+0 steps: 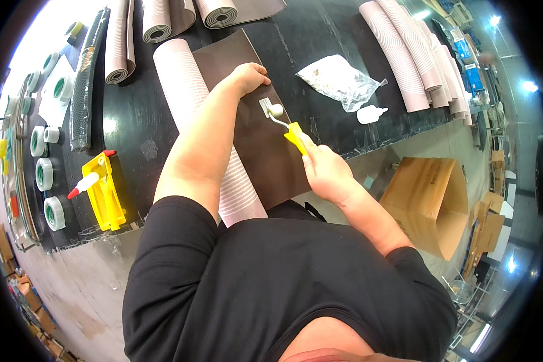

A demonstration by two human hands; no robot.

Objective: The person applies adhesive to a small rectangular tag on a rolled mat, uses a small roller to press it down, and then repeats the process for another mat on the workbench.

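A partly rolled mat [256,157] lies in front of me, its dark brown side up and its pale pink, lined side on the roll. My left hand [250,78] is at the far right edge of the mat, fingers bent in on that edge. In my right hand [329,174] is the yellow handle of a small roller [295,137]. Its white roller head is over the mat, near the right edge. Right beside the head, a small pale rectangular label [265,108] sits on the brown surface.
More rolled mats [220,15] lie at the back, others [404,60] at the right. A clear bag of white material [338,81] and a white bottle [371,114] are nearby. Left are a yellow tray [105,196] with a red-tipped bottle and several tape rolls [54,213]. An open carton [419,202] stands right.
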